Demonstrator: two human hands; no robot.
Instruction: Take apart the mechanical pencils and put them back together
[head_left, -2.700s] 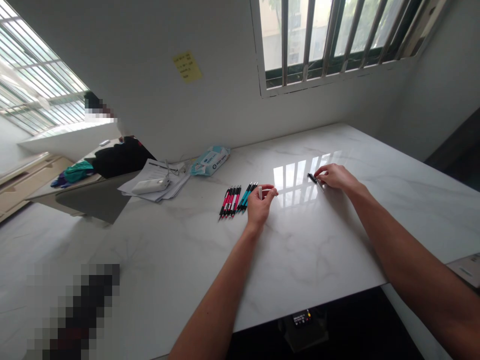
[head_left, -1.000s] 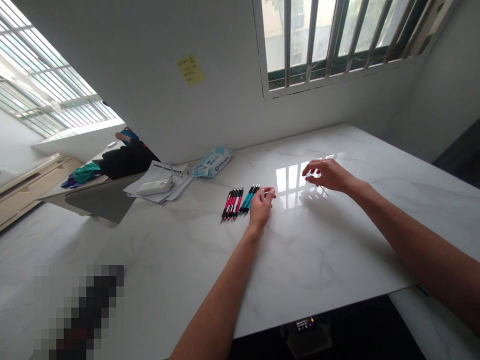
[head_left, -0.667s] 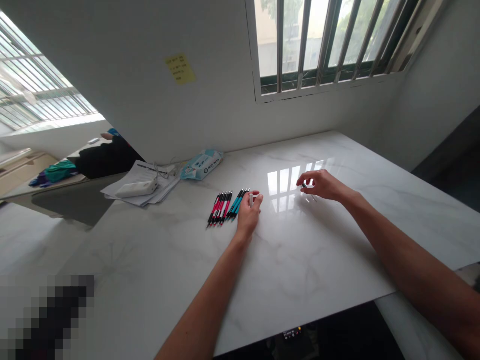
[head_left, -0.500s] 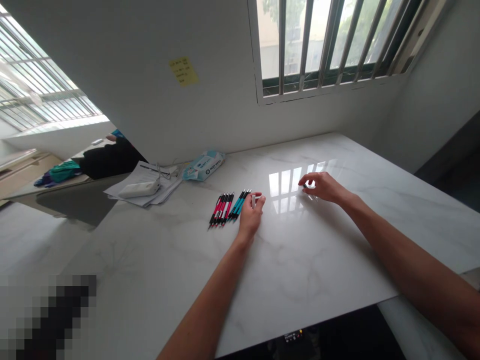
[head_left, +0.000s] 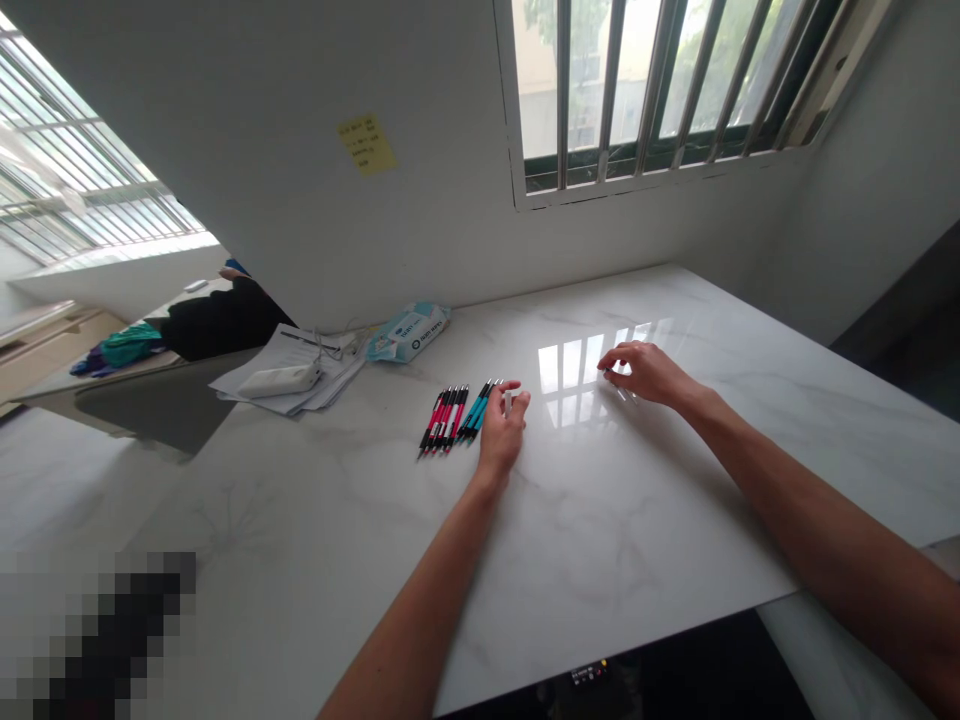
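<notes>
Left hand (head_left: 501,435): grip closed on a slim white pen part (head_left: 508,403), frame centre, just right of the red and teal pens (head_left: 450,418) on the marble worktop (head_left: 600,520). Right hand (head_left: 649,372): grip curled over a thin pen part (head_left: 621,392), contact unclear. All light, stiff, slippery; best held mid-barrel.

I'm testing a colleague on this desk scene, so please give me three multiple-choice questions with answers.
1. Where does the white oblong object lie?
A on the window sill
B on the papers
C under a pen

2. What colours are the pens?
A red and teal
B green and yellow
C purple and orange

3. What is the left hand doing?
A lying flat, empty
B gripping the wipes packet
C pinching a small white piece

Answers:
1 B: it sits on the sheets.
2 A: the barrels show both.
3 C: the piece stands between its fingers.
</notes>
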